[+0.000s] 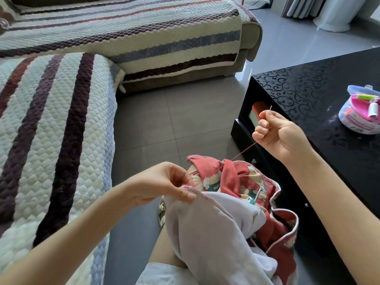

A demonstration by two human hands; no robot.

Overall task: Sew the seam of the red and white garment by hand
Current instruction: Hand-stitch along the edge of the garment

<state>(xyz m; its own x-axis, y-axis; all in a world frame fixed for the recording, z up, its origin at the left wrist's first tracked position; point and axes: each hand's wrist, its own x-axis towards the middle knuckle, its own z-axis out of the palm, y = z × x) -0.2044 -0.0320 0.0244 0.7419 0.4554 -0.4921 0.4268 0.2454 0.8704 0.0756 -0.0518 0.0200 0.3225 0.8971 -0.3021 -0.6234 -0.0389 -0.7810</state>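
Garment: red and white garment (pixel 216 233) lies bunched on the person's lap at 6 o'clock, white side uppermost, red printed side at its 12 o'clock.
Left hand: left hand (pixel 162 182), at the garment's 10 o'clock, pinches the piped seam edge between thumb and fingers.
Right hand: right hand (pixel 279 132), raised at the garment's 1 o'clock, has its fingers curled tight and pinches the needle (pixel 270 108).
Thread: red thread (pixel 244 150) runs taut from right hand into red cloth.
Table: black table (pixel 308 89) at 3 o'clock bears a sewing box (pixel 362 114).
Sofa: striped sofa (pixel 61 120) at 9 o'clock.

Striped sofa cover (pixel 61 120) left; black patterned table (pixel 308 95) right, plastic thread box (pixel 357 121) on it.
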